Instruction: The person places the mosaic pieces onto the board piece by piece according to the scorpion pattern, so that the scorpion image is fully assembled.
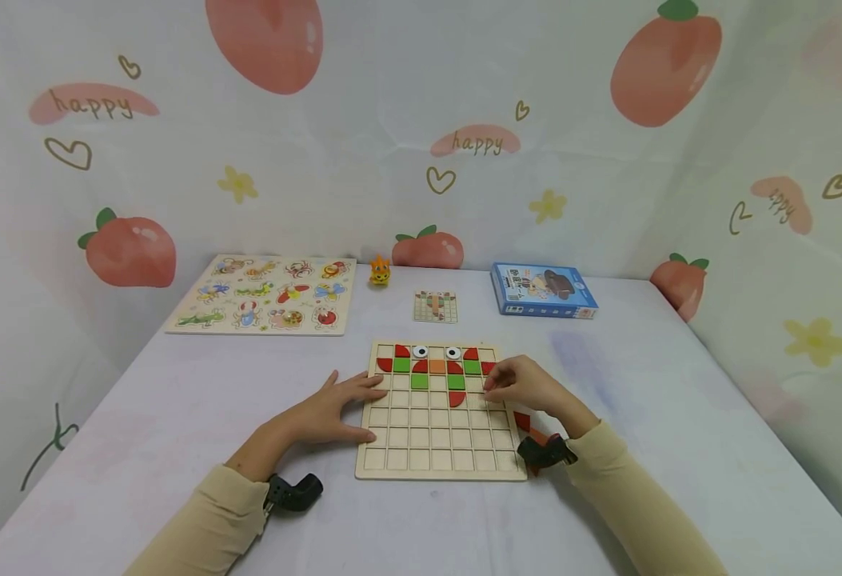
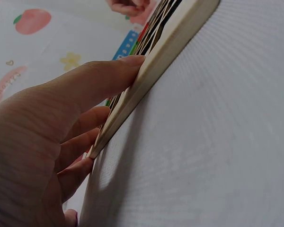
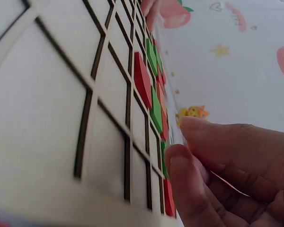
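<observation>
My left hand (image 1: 327, 412) lies spread at the left edge of the wooden grid board (image 1: 399, 460), its thumb and fingertips resting on the rim; the left wrist view shows the hand (image 2: 80, 109) along the board's side (image 2: 156, 71). Over the board's right columns, my right hand (image 1: 528, 386) pinches a small red piece, mostly hidden by thumb and index finger; in the right wrist view the hand (image 3: 227, 170) is above the grid. Green pieces (image 1: 419, 382), red pieces (image 1: 456, 398), an orange piece (image 1: 437, 366) and two eye discs (image 1: 421, 352) fill cells in the upper rows.
Red (image 1: 522, 421) and orange pieces (image 1: 538, 436) lie right of the board, partly under my right wrist. Behind it are a small pattern card (image 1: 435, 307), an orange figurine (image 1: 380, 272), a blue box (image 1: 544, 290) and, at the left, an insect puzzle board (image 1: 265, 296).
</observation>
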A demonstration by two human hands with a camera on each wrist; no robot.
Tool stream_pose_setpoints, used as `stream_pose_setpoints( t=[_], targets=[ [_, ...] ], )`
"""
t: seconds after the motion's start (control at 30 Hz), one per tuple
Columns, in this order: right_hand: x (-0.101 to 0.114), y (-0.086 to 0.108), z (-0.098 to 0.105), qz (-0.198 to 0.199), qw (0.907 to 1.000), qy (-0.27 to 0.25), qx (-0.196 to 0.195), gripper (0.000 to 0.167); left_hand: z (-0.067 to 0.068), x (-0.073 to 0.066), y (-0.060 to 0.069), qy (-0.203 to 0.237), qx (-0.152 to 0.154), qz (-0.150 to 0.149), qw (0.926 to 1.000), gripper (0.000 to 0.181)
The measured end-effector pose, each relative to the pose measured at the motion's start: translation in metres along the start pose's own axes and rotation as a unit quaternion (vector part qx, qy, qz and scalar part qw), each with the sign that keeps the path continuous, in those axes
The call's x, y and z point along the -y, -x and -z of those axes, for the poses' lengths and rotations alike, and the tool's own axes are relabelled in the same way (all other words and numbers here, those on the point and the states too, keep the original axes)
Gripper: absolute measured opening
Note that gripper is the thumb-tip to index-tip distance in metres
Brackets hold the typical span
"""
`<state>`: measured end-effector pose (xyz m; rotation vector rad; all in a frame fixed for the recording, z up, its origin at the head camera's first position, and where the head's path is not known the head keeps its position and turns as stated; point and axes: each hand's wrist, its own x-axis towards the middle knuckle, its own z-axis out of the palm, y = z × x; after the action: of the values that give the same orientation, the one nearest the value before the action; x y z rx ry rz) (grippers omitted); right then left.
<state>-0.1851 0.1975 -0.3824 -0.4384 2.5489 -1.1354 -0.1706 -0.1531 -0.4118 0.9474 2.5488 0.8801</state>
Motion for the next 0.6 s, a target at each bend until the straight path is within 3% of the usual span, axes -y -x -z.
stream_pose_setpoints(
  t=[0.23, 0.6],
  targets=[
    [-0.017, 0.016, 0.014, -0.030, 0.9992, -0.023, 0.011, 0.019, 0.001, -0.001, 0.000, 0.001, 0.000, 0.008, 1.0000, 0.071],
    [-0.034, 0.039, 0.021, -0.034, 0.9978, -0.039, 0.041, 0.026, 0.000, -0.001, 0.000, 0.008, 0.005, 0.011, 0.9999, 0.071]
  ],
)
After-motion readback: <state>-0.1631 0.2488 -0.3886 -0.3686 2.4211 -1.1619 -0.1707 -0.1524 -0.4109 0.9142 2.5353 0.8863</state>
